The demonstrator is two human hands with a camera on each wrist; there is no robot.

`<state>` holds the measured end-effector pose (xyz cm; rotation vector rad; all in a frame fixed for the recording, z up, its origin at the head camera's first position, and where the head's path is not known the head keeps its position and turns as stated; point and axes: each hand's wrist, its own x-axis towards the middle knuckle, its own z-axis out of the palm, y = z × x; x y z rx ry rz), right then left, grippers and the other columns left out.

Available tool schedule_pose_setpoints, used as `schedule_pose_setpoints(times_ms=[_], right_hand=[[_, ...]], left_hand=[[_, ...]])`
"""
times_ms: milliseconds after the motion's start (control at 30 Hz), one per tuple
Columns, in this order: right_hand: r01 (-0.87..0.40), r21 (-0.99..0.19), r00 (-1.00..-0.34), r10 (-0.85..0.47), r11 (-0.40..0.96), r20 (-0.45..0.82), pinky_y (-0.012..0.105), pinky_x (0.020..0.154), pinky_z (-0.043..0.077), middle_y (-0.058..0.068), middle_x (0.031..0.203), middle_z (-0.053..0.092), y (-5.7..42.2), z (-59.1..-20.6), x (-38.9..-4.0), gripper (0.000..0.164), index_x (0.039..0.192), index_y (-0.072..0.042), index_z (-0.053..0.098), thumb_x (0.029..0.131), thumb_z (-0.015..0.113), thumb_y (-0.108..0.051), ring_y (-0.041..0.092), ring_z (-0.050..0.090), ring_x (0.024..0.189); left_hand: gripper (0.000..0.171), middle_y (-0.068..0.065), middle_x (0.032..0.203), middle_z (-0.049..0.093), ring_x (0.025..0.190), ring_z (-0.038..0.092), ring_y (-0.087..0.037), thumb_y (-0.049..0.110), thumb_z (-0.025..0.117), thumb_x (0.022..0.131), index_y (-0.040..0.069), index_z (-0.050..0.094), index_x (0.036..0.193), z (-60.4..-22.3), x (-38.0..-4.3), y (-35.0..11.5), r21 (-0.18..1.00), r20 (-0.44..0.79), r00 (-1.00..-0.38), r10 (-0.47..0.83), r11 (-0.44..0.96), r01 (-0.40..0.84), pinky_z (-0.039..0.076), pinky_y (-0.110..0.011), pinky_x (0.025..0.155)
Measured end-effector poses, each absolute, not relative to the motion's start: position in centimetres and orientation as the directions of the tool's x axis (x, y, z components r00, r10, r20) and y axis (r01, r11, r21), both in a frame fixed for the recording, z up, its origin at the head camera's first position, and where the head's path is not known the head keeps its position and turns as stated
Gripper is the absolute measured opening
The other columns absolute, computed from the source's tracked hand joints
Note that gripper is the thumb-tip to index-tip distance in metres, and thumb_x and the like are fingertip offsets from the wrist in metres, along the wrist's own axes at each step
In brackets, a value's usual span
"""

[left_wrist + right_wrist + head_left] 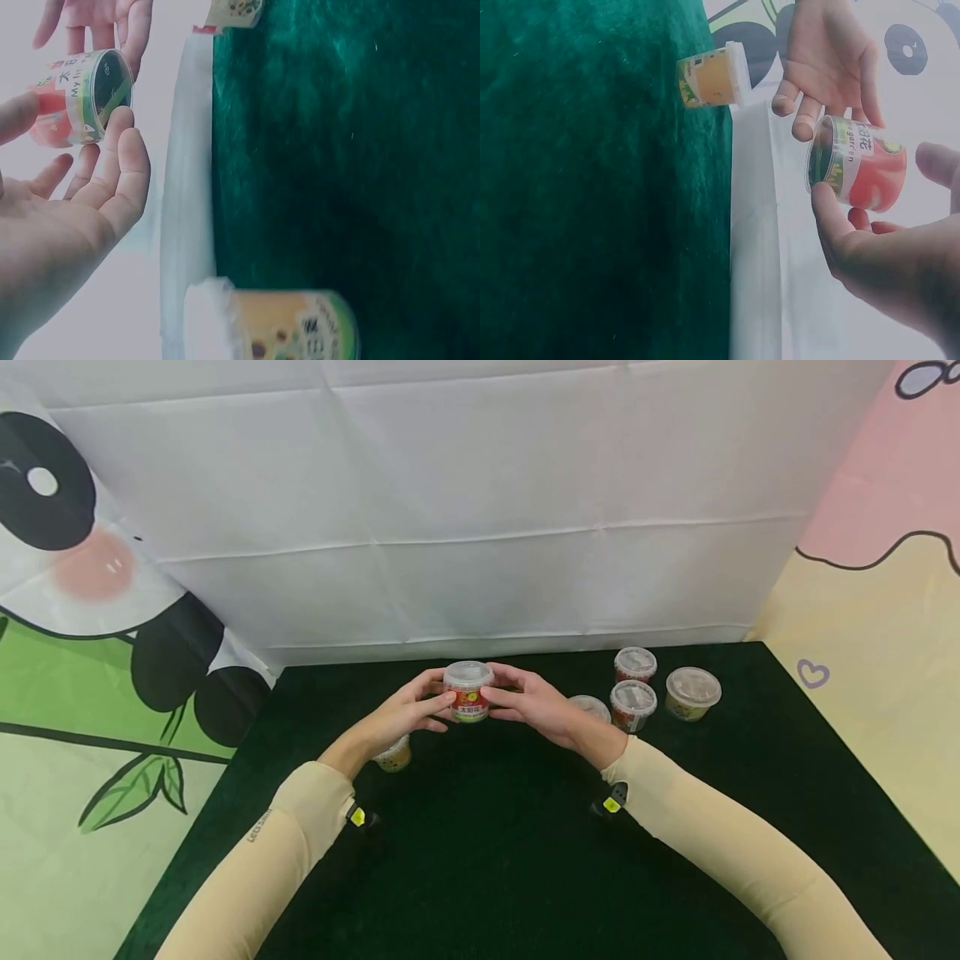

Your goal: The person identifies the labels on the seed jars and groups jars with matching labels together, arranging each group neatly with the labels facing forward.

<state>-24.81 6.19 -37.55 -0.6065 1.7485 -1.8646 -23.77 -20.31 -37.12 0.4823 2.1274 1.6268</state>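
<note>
A small clear plastic tub [468, 692] with a red and green label and a translucent lid is held upright above the far part of the table. My left hand [411, 702] grips its left side, thumb on the front of the label. From the other side my right hand [543, 703] holds it too, thumb also at the front. In the left wrist view, the fingertips of the left hand [82, 202] lie along the tub's [82, 97] base edge. A yellow-orange tub [393, 756] stands below the left wrist, partly hidden by it.
Beyond the right forearm stand two red-labelled tubs, one behind [635, 665] the other [633, 703], and a wider yellow tub [693, 692]. Another lid [591, 707] shows partly behind the right hand. A white cloth wall [480, 585] rises at the dark green table's [480, 860] far edge.
</note>
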Motion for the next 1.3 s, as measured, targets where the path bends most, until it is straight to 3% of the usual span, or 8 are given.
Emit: schedule_pose_setpoints(times_ms=[300,633,867,1100,1300], right_hand=[[0.035,-0.999,-0.796,-0.605,-0.032,-0.009,0.041,0.106,0.047,0.008,0.146,0.047,2.5,-36.8,-25.8,0.056,0.156,-0.013,0.036,0.107,0.053,-0.033,0.024,0.049,0.134],[0.042,-0.998,-0.833,-0.553,-0.038,-0.014,0.045,0.106,0.047,0.011,0.142,0.048,-2.1,-36.4,-27.3,0.053,0.156,-0.013,0.038,0.107,0.054,-0.027,0.025,0.049,0.133],[0.042,-0.999,-0.86,-0.51,-0.013,-0.029,0.041,0.103,0.049,0.014,0.145,0.046,-4.4,-37.5,-28.8,0.056,0.158,-0.011,0.033,0.107,0.054,-0.021,0.027,0.048,0.134],[0.067,-0.998,-0.897,-0.437,0.006,-0.063,0.043,0.105,0.048,0.013,0.148,0.047,-5.2,-39.2,-29.9,0.052,0.156,-0.011,0.037,0.107,0.053,-0.017,0.028,0.049,0.135],[0.103,-0.995,-0.921,-0.379,-0.016,-0.09,0.04,0.102,0.05,0.014,0.153,0.045,-6.8,-40.5,-30.3,0.054,0.157,-0.007,0.035,0.106,0.054,-0.011,0.028,0.05,0.135]], left_hand=[[0.06,-0.017,0.148,0.038,0.125,0.054,-0.037,0.038,0.051,0.107,0.016,0.027,0.158,-35.1,-24.3,-23.2,0.933,-0.131,-0.864,0.486,0.356,0.059,0.049,-0.051,0.102],[0.066,-0.018,0.152,0.042,0.133,0.05,-0.038,0.038,0.054,0.106,0.011,0.025,0.16,-33.9,-26.3,-26.7,0.891,-0.18,-0.884,0.431,0.453,0.039,0.044,-0.054,0.106],[0.059,-0.022,0.154,0.039,0.137,0.045,-0.042,0.025,0.047,0.11,0.007,0.023,0.16,-34.8,-27.5,-27.3,0.863,-0.221,-0.894,0.39,0.506,0.007,0.038,-0.06,0.109],[0.051,-0.026,0.148,0.045,0.129,0.05,-0.044,0.016,0.044,0.11,0.0,0.03,0.156,-35.6,-29.1,-25.9,0.799,-0.254,-0.902,0.35,0.602,0.009,0.05,-0.052,0.099],[0.052,-0.031,0.146,0.043,0.128,0.05,-0.047,0.003,0.042,0.104,-0.005,0.028,0.154,-36.6,-30.0,-25.8,0.799,-0.277,-0.913,0.299,0.6,-0.046,0.05,-0.052,0.1]])
